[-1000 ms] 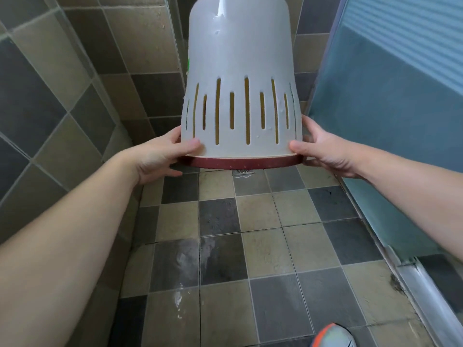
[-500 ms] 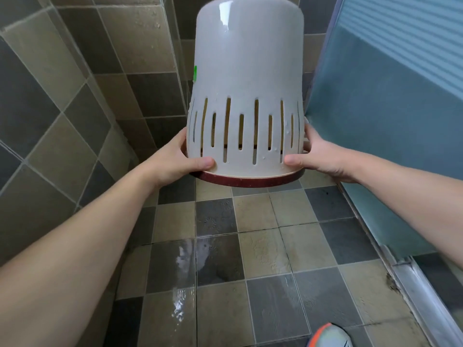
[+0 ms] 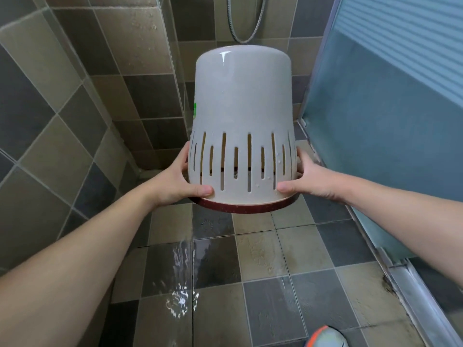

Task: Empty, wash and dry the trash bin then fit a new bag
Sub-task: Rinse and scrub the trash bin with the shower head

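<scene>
The trash bin (image 3: 241, 101) is a pale grey plastic bucket with vertical slots and a dark red rim. It hangs upside down in mid-air over the shower floor, base up and rim down. My left hand (image 3: 175, 182) grips its left side near the rim, thumb across the front wall. My right hand (image 3: 307, 182) grips the right side the same way. Water droplets cling to the bin wall, and a thin stream of water falls from the rim at the left and splashes on the floor (image 3: 181, 300).
Wet checkered floor tiles (image 3: 263, 251) lie below. Tiled walls (image 3: 62, 121) close in at left and behind. A frosted blue shower door (image 3: 388, 121) and its metal track (image 3: 423, 304) run along the right. A shower hose (image 3: 246, 33) hangs behind. A shoe (image 3: 325, 338) shows at the bottom edge.
The upturned bin has come down lower in view and slightly toward me, both hands still holding it. Water now runs from its rim and splashes on the floor.
</scene>
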